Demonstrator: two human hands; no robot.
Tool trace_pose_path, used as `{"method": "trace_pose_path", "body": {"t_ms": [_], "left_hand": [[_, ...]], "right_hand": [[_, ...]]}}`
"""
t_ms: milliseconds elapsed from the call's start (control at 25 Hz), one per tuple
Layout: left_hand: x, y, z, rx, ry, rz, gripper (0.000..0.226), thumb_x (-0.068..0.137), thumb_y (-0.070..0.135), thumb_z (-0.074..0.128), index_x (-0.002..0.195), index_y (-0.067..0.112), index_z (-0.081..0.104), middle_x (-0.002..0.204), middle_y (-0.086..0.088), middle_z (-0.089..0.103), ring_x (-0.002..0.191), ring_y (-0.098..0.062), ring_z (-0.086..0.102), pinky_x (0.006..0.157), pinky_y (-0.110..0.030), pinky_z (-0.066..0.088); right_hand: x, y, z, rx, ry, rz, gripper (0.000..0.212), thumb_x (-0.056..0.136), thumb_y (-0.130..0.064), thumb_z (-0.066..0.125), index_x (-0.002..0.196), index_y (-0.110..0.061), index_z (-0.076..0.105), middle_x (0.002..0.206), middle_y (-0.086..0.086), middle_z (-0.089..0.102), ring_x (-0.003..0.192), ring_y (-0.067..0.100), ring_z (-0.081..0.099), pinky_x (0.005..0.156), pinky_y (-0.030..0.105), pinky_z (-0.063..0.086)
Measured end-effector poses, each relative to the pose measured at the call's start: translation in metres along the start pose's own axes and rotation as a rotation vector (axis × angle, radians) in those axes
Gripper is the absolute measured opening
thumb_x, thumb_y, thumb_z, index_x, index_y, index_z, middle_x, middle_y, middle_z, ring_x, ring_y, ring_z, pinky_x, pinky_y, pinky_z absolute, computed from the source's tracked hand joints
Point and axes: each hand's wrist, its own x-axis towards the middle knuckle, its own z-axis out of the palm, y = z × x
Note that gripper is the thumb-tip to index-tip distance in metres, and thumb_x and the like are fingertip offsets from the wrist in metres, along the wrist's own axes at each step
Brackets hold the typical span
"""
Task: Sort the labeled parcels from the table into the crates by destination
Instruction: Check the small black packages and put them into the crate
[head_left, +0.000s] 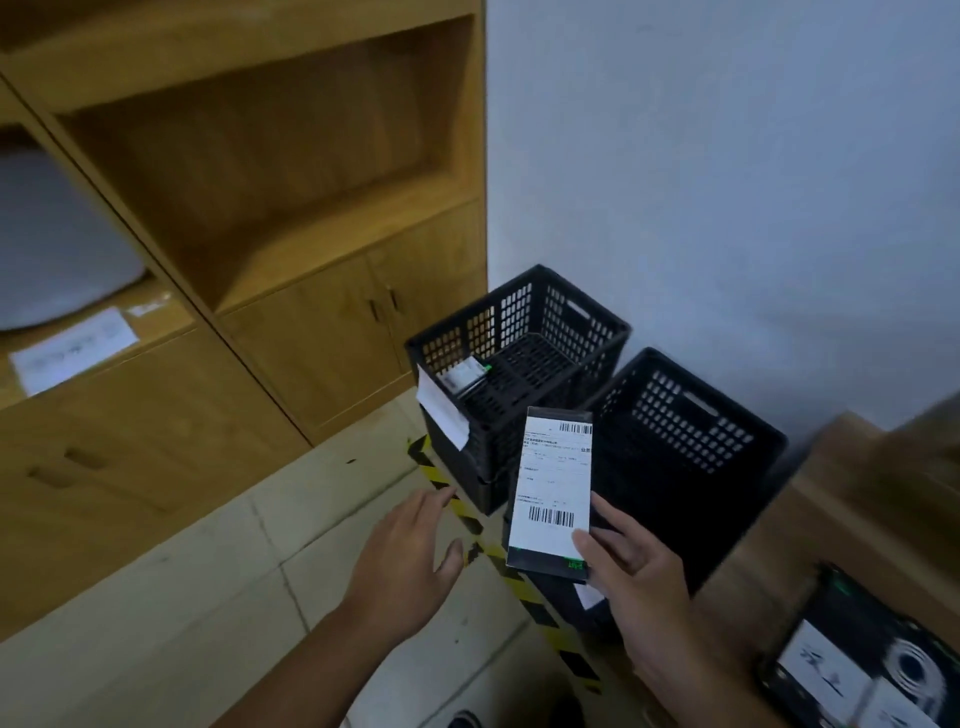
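The parcel (550, 488) is a slim, flat black packet with a white shipping label and two barcodes covering nearly its whole face. I hold it upright just in front of the two crates, with my right hand (634, 577) pinching its lower end, thumb on the front and fingers behind. My left hand (410, 561) hovers beside it over the floor, fingers loosely extended, holding nothing. The print is too small to read, so I cannot tell which crate it belongs in. I judge the sorting to be at an early stage. The farther crate (519, 312) has one small pale parcel (464, 375) lying against its near wall. The nearer crate (691, 431) looks empty as far as I can see into it. At least one more black parcel with a white label (852, 660) lies on the wooden table (841, 483) at my right. Both crates are rigid black plastic with a perforated grid and slotted handles. A paper tag (441, 410) hangs from the farther one's front wall. Yellow-and-black hazard tape (519, 577) runs across the pale floor tiles below, and a wood-grain cabinet (260, 208) with open shelves stands to the left.
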Motion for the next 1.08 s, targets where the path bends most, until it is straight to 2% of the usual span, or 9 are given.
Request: {"method": "trace_pose_path", "body": {"t_ms": [120, 320, 560, 680, 920, 1080], "left_hand": [[0.018, -0.021, -0.006, 0.012, 0.006, -0.035, 0.055, 0.096, 0.034, 0.058, 0.148, 0.024, 0.041, 0.133, 0.008, 0.052, 0.117, -0.012, 0.055, 0.096, -0.032, 0.048], [0.069, -0.048, -0.019, 0.038, 0.003, -0.103, 0.053, 0.097, 0.036, 0.057, 0.147, 0.027, 0.042, 0.133, 0.010, 0.051, 0.117, -0.011, 0.055, 0.094, -0.030, 0.048], [0.122, -0.074, -0.052, 0.061, 0.030, -0.193, 0.048, 0.097, 0.038, 0.055, 0.143, 0.029, 0.045, 0.129, 0.013, 0.050, 0.111, -0.010, 0.055, 0.092, -0.030, 0.049], [0.144, -0.094, -0.072, 0.067, 0.059, -0.216, 0.048, 0.097, 0.037, 0.055, 0.143, 0.029, 0.046, 0.131, 0.013, 0.049, 0.114, -0.009, 0.054, 0.094, -0.028, 0.047], [0.207, -0.159, -0.100, 0.047, 0.057, -0.183, 0.049, 0.097, 0.038, 0.055, 0.144, 0.030, 0.045, 0.134, 0.013, 0.049, 0.117, -0.007, 0.053, 0.099, -0.025, 0.044], [0.264, -0.215, -0.117, 0.030, -0.001, -0.100, 0.049, 0.097, 0.042, 0.053, 0.144, 0.031, 0.044, 0.133, 0.015, 0.049, 0.113, -0.005, 0.052, 0.097, -0.025, 0.044]], "right_hand": [[0.030, -0.005, 0.028, -0.017, -0.067, -0.010, 0.046, 0.085, -0.021, 0.079, 0.119, -0.051, 0.069, 0.109, -0.002, 0.078, 0.103, 0.016, 0.075, 0.086, 0.038, 0.061], [0.099, -0.018, 0.064, -0.018, -0.161, 0.007, 0.045, 0.087, -0.019, 0.079, 0.116, -0.052, 0.070, 0.110, -0.001, 0.078, 0.105, 0.017, 0.074, 0.089, 0.040, 0.060], [0.176, -0.039, 0.107, -0.019, -0.216, 0.068, 0.048, 0.086, -0.012, 0.079, 0.126, -0.036, 0.066, 0.105, 0.001, 0.079, 0.101, 0.018, 0.075, 0.091, 0.044, 0.060], [0.205, -0.050, 0.129, -0.012, -0.212, 0.105, 0.051, 0.085, -0.009, 0.079, 0.131, -0.027, 0.065, 0.105, 0.004, 0.079, 0.101, 0.020, 0.075, 0.091, 0.047, 0.060], [0.254, -0.063, 0.191, -0.081, -0.223, 0.068, 0.049, 0.086, -0.015, 0.080, 0.130, -0.030, 0.065, 0.106, 0.001, 0.079, 0.103, 0.016, 0.074, 0.089, 0.044, 0.061], [0.286, -0.067, 0.239, -0.090, -0.119, 0.058, 0.046, 0.086, -0.013, 0.079, 0.128, -0.031, 0.067, 0.104, 0.000, 0.079, 0.100, 0.014, 0.075, 0.087, 0.043, 0.062]]}}
